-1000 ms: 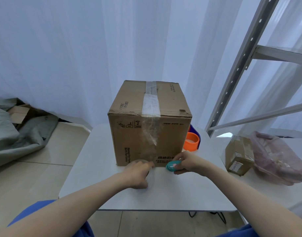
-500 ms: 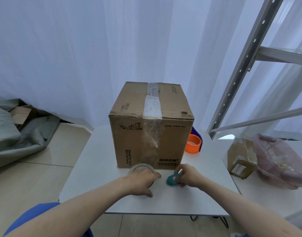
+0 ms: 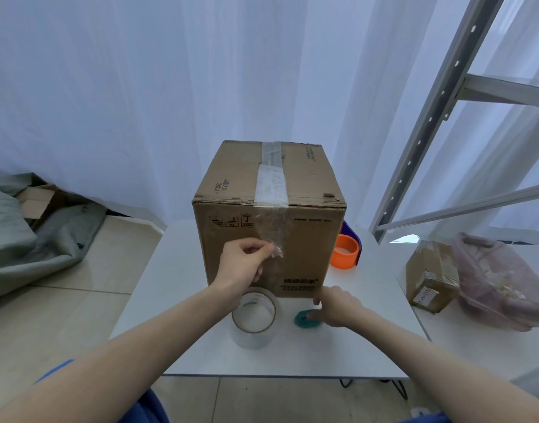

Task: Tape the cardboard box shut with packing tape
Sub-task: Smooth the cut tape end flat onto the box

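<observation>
Cardboard box (image 3: 269, 215) is stood upright on the white table (image 3: 158, 288), clear tape strip (image 3: 270, 190) run across its top and down the front face. The strip's loose end is pinched by the left hand (image 3: 242, 264). Clear tape roll (image 3: 253, 315) is laid flat in front of the box. A small teal cutter (image 3: 305, 319) is touched on the table by the right hand (image 3: 338, 305), fingers curled; a firm grip cannot be told.

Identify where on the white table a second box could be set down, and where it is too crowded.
Bare room lies left of the cardboard box, out to the table edge. The front is crowded by the tape roll, the teal cutter and both hands.
</observation>
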